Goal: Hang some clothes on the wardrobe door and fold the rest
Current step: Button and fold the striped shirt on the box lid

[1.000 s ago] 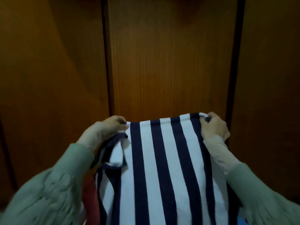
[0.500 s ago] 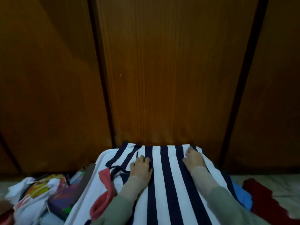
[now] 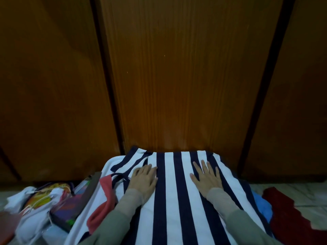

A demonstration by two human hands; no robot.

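While pressed flat, palms down and fingers straight, onto the navy-and-white striped cotton garment (image 3: 174,188): left hand (image 3: 143,179) near its left edge, fingers close together, right hand (image 3: 206,177) near its right edge, fingers spread, neither one grasping cloth. Forearms in grey-green knit sleeves (image 3: 247,225) reaching forward from the bottom edge. Striped garment spread over a pile, far edge just before the brown wooden wardrobe door (image 3: 177,76). Red-pink cloth (image 3: 104,200) tucked beside the left wrist; blue cloth (image 3: 263,207) and dark red cloth (image 3: 290,216) beside the garment's right edge; crumpled white plastic bags (image 3: 35,209) off the left.
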